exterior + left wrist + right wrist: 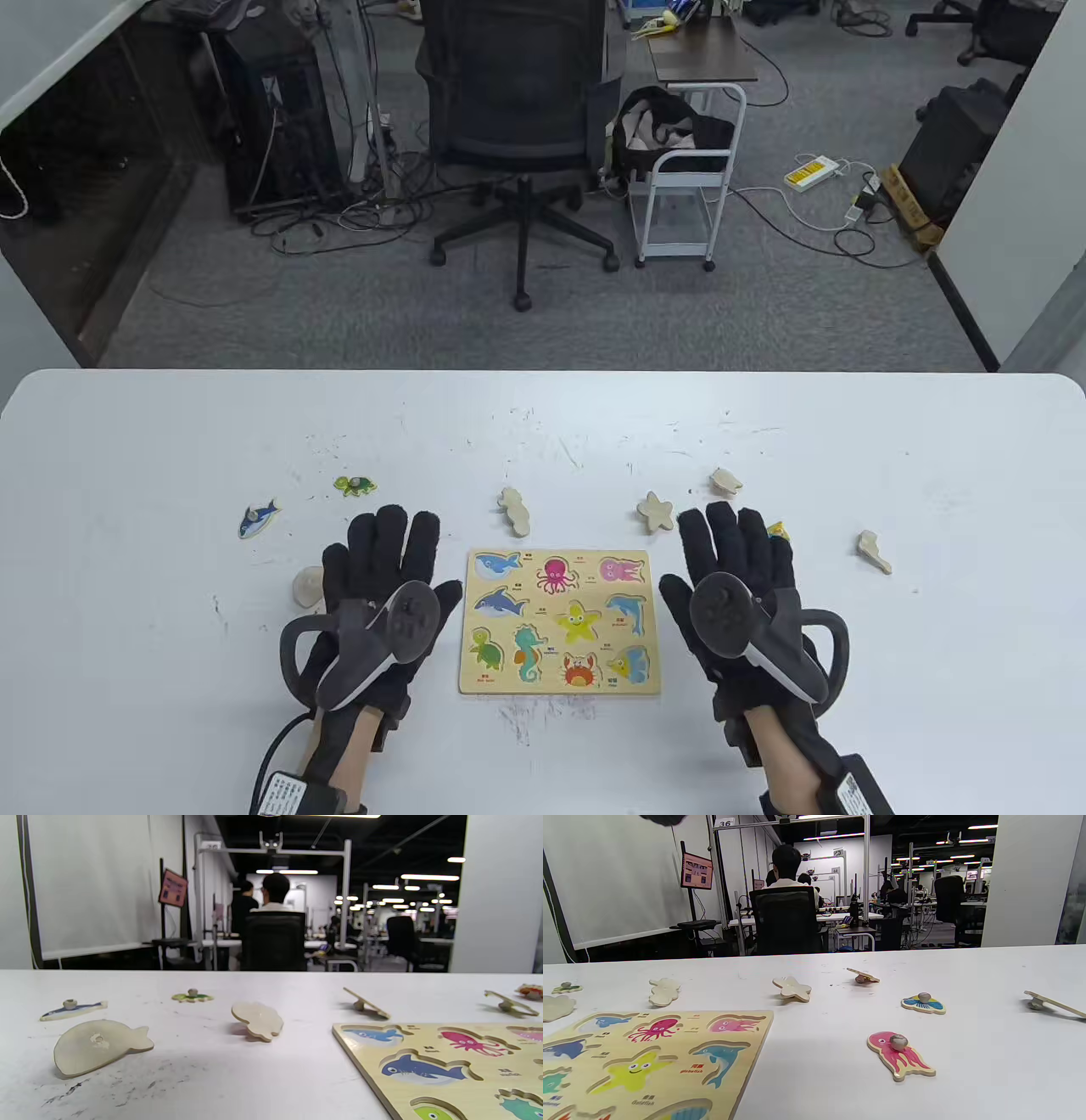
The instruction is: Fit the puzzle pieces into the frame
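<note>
Both grips lie flat and spread on the desk (pixel 170 441), holding nothing: our left hand (pixel 382 594) rests just left of the puzzle frame (pixel 561 622), our right hand (pixel 738 586) just right of it, each with a tracker on its back. We see the frame lying between them with all nine printed hollows showing bare: whale, octopus, jellyfish, shark, starfish, dolphin, turtle, seahorse, crab and a fish at the lower right. Small red captions sit beside the hollows, too tiny for us to read, though the right wrist view hints at "globefish" under the blue one. Loose pieces are scattered around: a blue shark piece (pixel 258 517) and a green turtle piece (pixel 355 485) face up at far left, a blank-backed whale piece (pixel 97 1046) beside our left hand, a face-down seahorse piece (pixel 515 511) and starfish piece (pixel 656 511) just beyond the frame, two more face-down pieces (pixel 726 481) (pixel 874 551) to the right. From the right wrist view we pick out a pink jellyfish piece (pixel 900 1054) and a striped fish piece (pixel 923 1004), knobs up. A sign reading "36" (pixel 725 822) hangs in the room behind.
</note>
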The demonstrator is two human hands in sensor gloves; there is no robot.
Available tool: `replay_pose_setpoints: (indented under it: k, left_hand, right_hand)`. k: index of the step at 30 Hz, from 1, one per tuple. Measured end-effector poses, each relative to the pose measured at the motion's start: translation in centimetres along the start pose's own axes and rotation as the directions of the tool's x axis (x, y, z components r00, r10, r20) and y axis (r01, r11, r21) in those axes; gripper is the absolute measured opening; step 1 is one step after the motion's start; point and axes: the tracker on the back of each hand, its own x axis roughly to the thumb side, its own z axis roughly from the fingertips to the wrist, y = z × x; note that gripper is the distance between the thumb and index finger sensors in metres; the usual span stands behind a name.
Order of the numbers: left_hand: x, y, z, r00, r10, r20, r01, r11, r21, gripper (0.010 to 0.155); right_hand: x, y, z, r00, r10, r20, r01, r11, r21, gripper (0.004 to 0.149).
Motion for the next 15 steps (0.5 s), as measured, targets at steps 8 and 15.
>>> replay_pose_setpoints:
  k: [8,15]
  left_hand:
    - [-0.5,0.5,0.1,0.999,0.041,-0.006,-0.041,0.999,0.008,0.078]
    - [-0.5,0.4,0.1,0.999,0.041,-0.008,-0.041,0.999,-0.003,0.078]
  right_hand:
    - [-0.3,-0.5,0.3,1.0,-0.007,-0.013,0.007,1.0,-0.01,0.07]
    - [-1.1,-0.5,0.3,0.999,-0.023,-0.039,0.023,1.0,-0.001,0.069]
